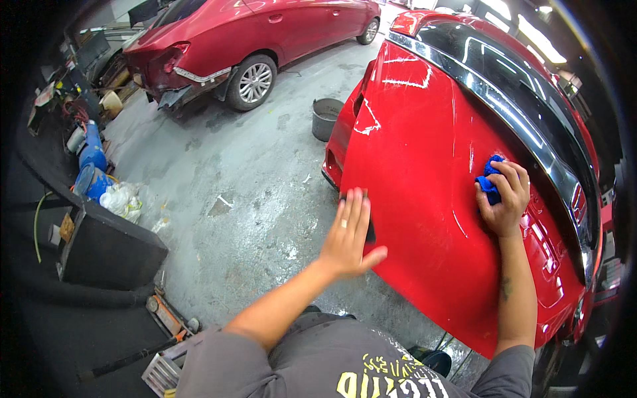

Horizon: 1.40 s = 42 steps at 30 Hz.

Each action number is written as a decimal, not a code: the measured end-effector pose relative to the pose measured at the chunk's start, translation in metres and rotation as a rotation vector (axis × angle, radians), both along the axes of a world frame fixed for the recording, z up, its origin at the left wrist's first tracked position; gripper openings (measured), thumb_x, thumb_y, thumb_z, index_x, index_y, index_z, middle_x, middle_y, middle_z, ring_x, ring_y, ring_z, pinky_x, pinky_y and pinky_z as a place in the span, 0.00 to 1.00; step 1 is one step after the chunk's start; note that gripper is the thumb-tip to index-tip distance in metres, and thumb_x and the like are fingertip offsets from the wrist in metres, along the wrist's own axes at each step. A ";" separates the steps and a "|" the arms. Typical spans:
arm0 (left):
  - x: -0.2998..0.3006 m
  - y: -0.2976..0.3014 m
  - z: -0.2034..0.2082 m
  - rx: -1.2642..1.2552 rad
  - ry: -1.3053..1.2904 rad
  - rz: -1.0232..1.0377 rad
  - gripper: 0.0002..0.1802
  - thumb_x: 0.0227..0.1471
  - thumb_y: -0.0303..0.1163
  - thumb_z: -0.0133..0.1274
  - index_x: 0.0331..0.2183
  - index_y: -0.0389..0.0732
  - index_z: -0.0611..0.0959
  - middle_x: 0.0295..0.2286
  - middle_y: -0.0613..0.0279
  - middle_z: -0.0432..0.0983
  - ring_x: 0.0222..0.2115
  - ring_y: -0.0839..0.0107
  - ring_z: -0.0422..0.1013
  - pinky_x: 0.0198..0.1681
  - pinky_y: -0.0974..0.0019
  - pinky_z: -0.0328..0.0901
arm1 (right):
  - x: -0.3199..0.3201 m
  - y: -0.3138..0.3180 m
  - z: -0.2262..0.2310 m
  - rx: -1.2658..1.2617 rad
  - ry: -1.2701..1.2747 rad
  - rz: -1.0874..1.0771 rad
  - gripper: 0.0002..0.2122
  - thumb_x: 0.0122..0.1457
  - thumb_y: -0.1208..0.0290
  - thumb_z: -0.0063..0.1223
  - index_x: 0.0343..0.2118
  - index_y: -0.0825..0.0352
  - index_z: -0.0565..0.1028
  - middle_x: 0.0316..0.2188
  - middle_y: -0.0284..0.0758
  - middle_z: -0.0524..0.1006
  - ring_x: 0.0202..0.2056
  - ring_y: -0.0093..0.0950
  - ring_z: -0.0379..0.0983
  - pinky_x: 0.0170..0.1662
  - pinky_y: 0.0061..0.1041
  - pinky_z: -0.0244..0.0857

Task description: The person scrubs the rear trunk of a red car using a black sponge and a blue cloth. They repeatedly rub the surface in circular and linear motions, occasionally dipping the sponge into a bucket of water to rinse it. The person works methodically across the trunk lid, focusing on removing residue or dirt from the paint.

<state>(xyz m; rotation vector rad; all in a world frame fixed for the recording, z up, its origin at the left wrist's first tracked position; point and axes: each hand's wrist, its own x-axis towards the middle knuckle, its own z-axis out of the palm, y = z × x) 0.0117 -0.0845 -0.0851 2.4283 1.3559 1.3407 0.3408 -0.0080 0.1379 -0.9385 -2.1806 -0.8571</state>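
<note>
A glossy red car panel point(418, 172), like a hood or tailgate, slopes in front of me on the right. My right hand point(507, 199) is closed round a crumpled blue cloth point(490, 182) and rests with it on the red paint. At the panel's left edge my left hand point(348, 232) lies flat, fingers stretched out and thumb spread. A dark flat block point(370, 233) shows from beneath its fingers; most of it is hidden, so its kind cannot be made out. A chrome strip point(504, 109) and dark glass point(478, 46) border the panel's far side.
A second red car point(265, 33) stands at the back left, its rear bumper area opened up. A grey bucket point(326, 119) sits on the wet grey floor point(265, 172). Along the left are a black box point(113, 245), blue containers point(93, 179) and an orange floor jack point(166, 315).
</note>
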 end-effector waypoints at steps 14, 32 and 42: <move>-0.026 0.041 0.045 0.011 0.020 -0.066 0.65 0.61 0.65 0.62 0.74 0.21 0.56 0.74 0.19 0.48 0.77 0.26 0.44 0.78 0.31 0.44 | -0.011 0.002 0.001 0.020 0.024 -0.072 0.11 0.46 0.68 0.75 0.30 0.61 0.82 0.46 0.35 0.85 0.52 0.43 0.79 0.55 0.44 0.73; 0.087 -0.046 0.034 -0.093 0.042 -0.039 0.69 0.64 0.71 0.55 0.71 0.12 0.53 0.73 0.12 0.42 0.76 0.18 0.37 0.79 0.30 0.36 | 0.006 -0.003 -0.005 0.031 0.026 -0.100 0.12 0.50 0.63 0.77 0.34 0.58 0.84 0.50 0.30 0.85 0.54 0.40 0.79 0.55 0.41 0.72; 0.106 0.049 0.090 -0.134 -0.059 0.515 0.52 0.76 0.60 0.43 0.74 0.19 0.54 0.75 0.21 0.43 0.79 0.33 0.38 0.81 0.42 0.38 | 0.011 -0.021 -0.019 -0.054 -0.110 0.022 0.14 0.54 0.52 0.74 0.38 0.53 0.86 0.44 0.27 0.83 0.53 0.35 0.78 0.50 0.47 0.74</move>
